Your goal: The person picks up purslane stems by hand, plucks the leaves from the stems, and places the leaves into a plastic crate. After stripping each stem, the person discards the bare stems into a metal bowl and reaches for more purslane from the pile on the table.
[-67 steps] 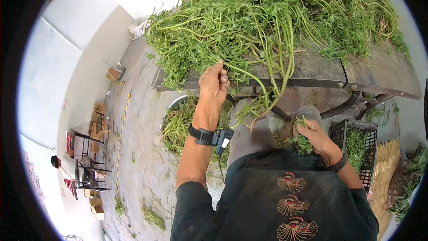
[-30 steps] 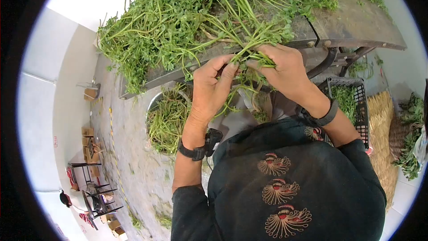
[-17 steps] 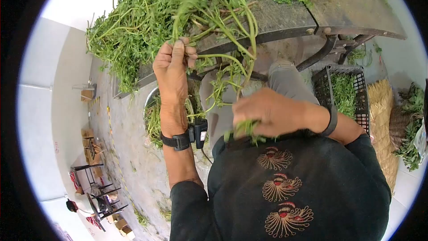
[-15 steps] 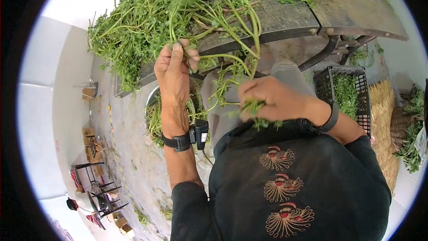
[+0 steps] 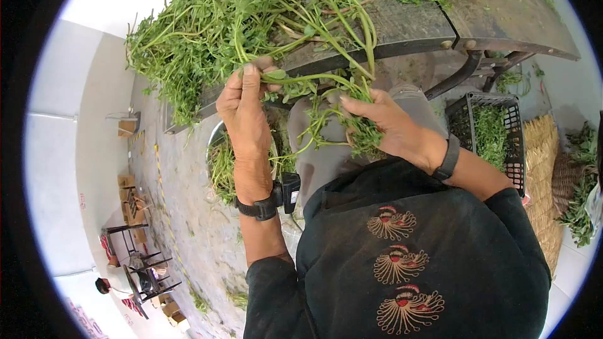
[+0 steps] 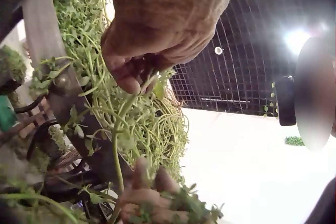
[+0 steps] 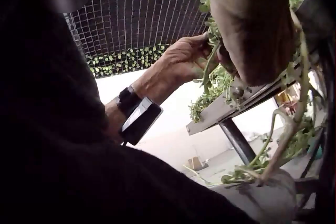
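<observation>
In the head view my left hand [image 5: 246, 107] pinches a thick green stem [image 5: 308, 78] with small rounded leaves between thumb and fingers, at the near edge of the table. To its right, my right hand [image 5: 405, 132] holds a small bunch of leafy sprigs [image 5: 364, 137], its thumb beside the branching part of the same plant. The left wrist view shows the stem [image 6: 116, 150] running from the left fingers down to the right hand [image 6: 149, 200]. Seen from the right wrist, the left hand [image 7: 181, 58] is behind the right one, whose fingers are mostly hidden.
A large heap of leafy stems [image 5: 207, 44] covers much of the dark table [image 5: 402, 22]. Below stands a round metal basin [image 5: 213, 141] of stems. At right are a black crate [image 5: 460, 119] with greens and a straw bundle [image 5: 540, 176]. A person [image 5: 116, 282] sits far left.
My right hand has come up from beside the knee, met the left, pulled down towards the lap, and is now back up at the plant. The left hand has moved leftwards, then stayed nearly still.
</observation>
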The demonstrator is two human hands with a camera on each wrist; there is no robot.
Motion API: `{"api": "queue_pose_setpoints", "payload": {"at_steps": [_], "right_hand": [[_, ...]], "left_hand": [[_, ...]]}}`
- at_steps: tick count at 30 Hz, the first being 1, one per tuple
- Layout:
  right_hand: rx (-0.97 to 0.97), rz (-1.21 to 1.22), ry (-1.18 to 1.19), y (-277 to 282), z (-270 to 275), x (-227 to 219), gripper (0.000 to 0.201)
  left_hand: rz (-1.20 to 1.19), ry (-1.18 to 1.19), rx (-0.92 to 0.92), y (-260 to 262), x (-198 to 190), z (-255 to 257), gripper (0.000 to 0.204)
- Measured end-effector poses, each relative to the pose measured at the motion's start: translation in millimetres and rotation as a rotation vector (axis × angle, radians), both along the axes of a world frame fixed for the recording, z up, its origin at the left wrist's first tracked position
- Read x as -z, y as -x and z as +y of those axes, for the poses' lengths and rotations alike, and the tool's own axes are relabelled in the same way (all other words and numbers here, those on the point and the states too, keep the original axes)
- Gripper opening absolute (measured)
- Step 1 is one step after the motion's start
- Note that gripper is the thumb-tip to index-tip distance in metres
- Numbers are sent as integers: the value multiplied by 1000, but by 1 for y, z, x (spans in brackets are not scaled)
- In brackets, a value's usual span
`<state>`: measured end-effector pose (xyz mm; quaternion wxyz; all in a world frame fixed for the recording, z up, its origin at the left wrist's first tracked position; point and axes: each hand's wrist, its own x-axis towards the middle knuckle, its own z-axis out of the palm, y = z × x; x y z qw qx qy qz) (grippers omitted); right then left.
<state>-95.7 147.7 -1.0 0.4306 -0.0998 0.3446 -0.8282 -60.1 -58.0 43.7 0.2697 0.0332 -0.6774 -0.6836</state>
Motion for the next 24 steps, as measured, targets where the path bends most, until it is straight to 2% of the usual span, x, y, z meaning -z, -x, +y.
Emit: {"api": "queue_pose_setpoints", "payload": {"at_steps": [1, 4, 8, 10, 14, 16, 19, 21, 22, 24], "right_hand": [[-34, -16, 105, 0, -5, -2, 30], [-37, -111, 208, 0, -18, -3, 27], [30, -221, 110, 7, -37, 11, 26], [-2, -61, 85, 8, -36, 12, 24], [-87, -102, 131, 11, -19, 15, 25], [-106, 180, 38, 16, -14, 19, 28], [-103, 40, 40, 13, -5, 8, 28], [-98, 16, 65, 13, -3, 11, 27], [-92, -8, 91, 12, -2, 12, 26], [-86, -32, 59, 8, -3, 9, 26]], "left_hand": [[-4, -3, -4, -1, -3, 5, 28], [-17, -23, 10, -4, -9, 19, 26], [-47, -6, 18, -5, -4, 30, 24], [-52, -19, 40, -5, -3, 29, 25], [-79, 1, 30, -6, 5, 25, 26], [-87, 1, 59, -8, 8, 25, 27], [-59, -23, 121, -11, 15, 26, 32], [-66, 82, 252, -14, 18, 23, 44], [-66, 80, 253, -15, 19, 24, 44], [-171, 427, 248, -17, 24, 30, 49]]}}
